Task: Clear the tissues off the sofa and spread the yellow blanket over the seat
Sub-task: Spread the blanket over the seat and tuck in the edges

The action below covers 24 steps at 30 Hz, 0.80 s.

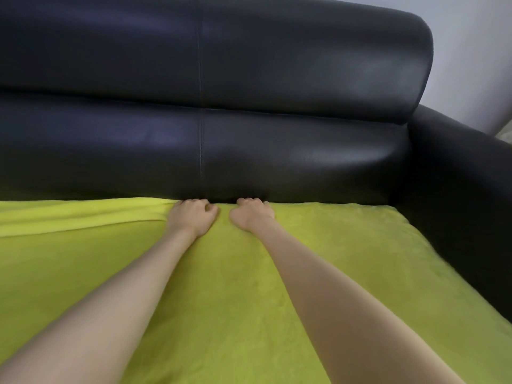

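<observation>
Reaching forward with both bare arms, I have my hands side by side at the back edge of the yellow blanket (pixel 249 286), right where the seat meets the backrest of the black sofa (pixel 277 79). My left hand (pixel 192 216) sits just left of the frame's centre, fingers curled down at the crease, and my right hand (pixel 252 214) sits just beside it, close but apart, its fingers curled the same way. Both knuckle rows press against the foot of the dark backrest. The fingertips are tucked out of sight at the blanket's edge, so I cannot tell whether each grip really pinches the cloth or only pushes it into the gap.

The blanket covers the seat across the whole lower half of the frame, running from the left border to the sofa's armrest (pixel 457 176) at the right. To the left of my left hand a long fold ridge runs toward the left edge of the frame. To the right the cloth lies flatter, with its edge along the base of the backrest. A pale wall (pixel 476 51) shows in the upper right corner.
</observation>
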Motion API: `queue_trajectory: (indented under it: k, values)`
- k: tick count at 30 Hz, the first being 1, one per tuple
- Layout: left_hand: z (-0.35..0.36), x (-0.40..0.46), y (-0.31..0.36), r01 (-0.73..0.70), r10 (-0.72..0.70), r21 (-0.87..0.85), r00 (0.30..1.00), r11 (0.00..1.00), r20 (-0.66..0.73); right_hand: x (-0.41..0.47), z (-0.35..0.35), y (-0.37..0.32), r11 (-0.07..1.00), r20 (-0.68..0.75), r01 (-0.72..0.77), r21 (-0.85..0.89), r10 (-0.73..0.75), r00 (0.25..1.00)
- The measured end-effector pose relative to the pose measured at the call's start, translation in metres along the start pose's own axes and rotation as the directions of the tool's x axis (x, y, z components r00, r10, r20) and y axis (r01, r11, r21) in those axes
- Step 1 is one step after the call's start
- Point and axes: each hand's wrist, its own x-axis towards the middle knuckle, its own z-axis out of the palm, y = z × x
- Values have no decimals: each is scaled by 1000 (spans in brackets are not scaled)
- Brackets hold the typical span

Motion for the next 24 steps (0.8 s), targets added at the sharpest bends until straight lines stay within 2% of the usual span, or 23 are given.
queue_trajectory:
  k: [2,4,5,7,9,11,13,16,20,24]
  values:
    - [-1,0,0,-1,0,-14,1000,1000,-21,-4,-9,11,990,79,43,137,-54,995]
    - [0,-1,0,0,0,-16,1000,1000,-29,-10,-24,30,924,159,85,372,-154,975]
    - [-1,0,0,-2,2,-15,999,1000,-38,-13,-31,40,873,139,106,476,-194,971]
    - [0,-1,0,-1,-1,-26,999,1000,-51,-20,-34,66,812,-12,147,565,-170,985]
    - [0,-1,0,-3,1,-27,998,1000,-56,-23,-28,95,875,-200,122,468,-30,979]
    - [1,0,-1,1,-2,-28,999,1000,-51,-27,-19,117,957,-274,39,286,43,961]
    - [2,0,-1,2,-4,-28,999,1000,-49,-28,-14,124,984,-274,18,176,31,961]
    - [2,0,0,-1,0,-19,999,1000,-45,-25,-12,119,993,-260,32,115,-1,966]
    - [0,1,-1,-4,3,-16,999,1000,-32,-19,-12,111,999,-203,-29,-14,25,979]
    - [0,-1,0,-11,11,-23,1000,1000,-6,-19,-8,104,997,-226,-69,-32,60,972]
